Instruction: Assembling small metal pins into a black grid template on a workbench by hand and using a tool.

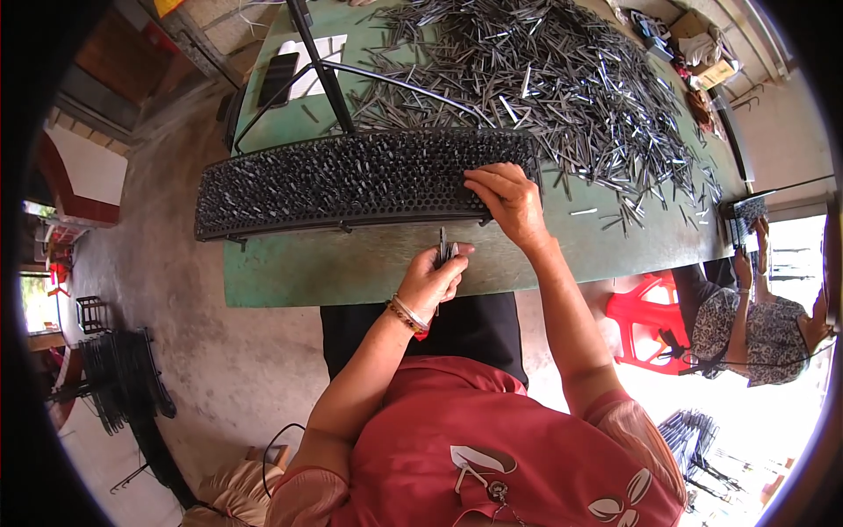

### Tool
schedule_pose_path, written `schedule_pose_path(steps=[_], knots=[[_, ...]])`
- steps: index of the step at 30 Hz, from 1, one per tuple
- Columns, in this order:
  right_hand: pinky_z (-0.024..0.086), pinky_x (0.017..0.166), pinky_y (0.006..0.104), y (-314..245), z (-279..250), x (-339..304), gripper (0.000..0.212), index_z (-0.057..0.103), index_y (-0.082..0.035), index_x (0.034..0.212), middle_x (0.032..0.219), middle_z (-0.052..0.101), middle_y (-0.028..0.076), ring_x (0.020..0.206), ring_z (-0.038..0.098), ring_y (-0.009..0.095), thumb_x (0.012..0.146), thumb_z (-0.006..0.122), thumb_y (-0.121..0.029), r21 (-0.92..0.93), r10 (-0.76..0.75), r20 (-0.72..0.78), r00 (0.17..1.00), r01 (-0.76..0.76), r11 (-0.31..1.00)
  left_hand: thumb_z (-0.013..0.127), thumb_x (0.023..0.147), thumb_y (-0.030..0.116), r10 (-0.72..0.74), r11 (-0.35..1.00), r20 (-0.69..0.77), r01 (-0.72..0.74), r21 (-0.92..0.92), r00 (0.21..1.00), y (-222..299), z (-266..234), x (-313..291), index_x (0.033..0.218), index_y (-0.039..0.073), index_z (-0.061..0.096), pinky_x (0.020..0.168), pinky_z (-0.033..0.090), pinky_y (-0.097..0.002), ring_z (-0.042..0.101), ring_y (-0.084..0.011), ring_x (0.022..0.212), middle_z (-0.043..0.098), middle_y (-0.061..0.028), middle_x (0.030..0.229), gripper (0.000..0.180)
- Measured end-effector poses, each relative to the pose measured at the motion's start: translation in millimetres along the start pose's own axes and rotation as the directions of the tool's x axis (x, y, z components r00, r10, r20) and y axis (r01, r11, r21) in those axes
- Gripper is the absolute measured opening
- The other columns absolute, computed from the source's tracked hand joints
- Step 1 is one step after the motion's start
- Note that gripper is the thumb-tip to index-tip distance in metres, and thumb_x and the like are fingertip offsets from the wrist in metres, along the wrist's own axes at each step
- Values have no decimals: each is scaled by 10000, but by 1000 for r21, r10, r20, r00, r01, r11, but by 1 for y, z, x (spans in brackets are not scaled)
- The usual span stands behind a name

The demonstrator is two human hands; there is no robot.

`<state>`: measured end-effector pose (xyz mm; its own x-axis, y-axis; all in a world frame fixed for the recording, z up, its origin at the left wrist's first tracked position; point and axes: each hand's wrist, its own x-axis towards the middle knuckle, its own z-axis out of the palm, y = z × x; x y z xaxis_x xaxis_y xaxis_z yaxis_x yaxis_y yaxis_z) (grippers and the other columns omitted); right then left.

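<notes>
A long black rack (351, 176) full of round holes stands along the near side of the green table, with many dark strips set in its left and middle holes. My right hand (509, 200) is at the rack's right end, fingers pinched together against the holes. What sits between those fingertips is too small to make out. Below the rack, my left hand (432, 283) is closed around a small bundle of dark thin strips (445, 250), their ends poking up past the thumb. Behind the rack spreads a big heap of loose strips (562, 79).
Under all this is a green table (281, 279). At its far left lie a dark phone (277, 79) and white paper (327, 53). Black metal bars (320, 66) rise behind the rack. To the right, another person (755, 334) works near a red plastic stool (645, 321).
</notes>
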<state>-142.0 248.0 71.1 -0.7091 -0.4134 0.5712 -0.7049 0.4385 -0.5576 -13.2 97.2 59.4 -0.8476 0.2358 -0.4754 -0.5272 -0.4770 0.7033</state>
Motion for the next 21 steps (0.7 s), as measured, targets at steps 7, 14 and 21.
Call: schedule_pose_path(steps=[7,14,21], knots=[[489,753,326,0,-5,-1,182,706,-34,944,900,673,95,816,626,236,762,705,-35,25,145,-82,986,-143,989,539,929,110,19,996,2,-18,-86,1000,-7,-7,2,1147,-13,577,471,354,-192,450,-41,607,512,16,784,253],[489,712,315,0,-2,-4,174,707,-48,942,927,640,81,816,608,235,769,702,-32,-104,44,-125,991,-57,993,506,962,160,-15,955,91,41,-295,996,-1,-15,5,1213,58,520,741,576,-390,632,-201,860,600,-76,943,272],[479,708,321,0,3,-11,189,708,-56,941,897,615,72,812,587,228,753,717,-41,-144,86,-213,973,-118,983,491,979,215,-44,978,148,73,-194,988,9,-12,-5,1278,87,467,707,580,-367,632,-181,844,611,-83,955,326]])
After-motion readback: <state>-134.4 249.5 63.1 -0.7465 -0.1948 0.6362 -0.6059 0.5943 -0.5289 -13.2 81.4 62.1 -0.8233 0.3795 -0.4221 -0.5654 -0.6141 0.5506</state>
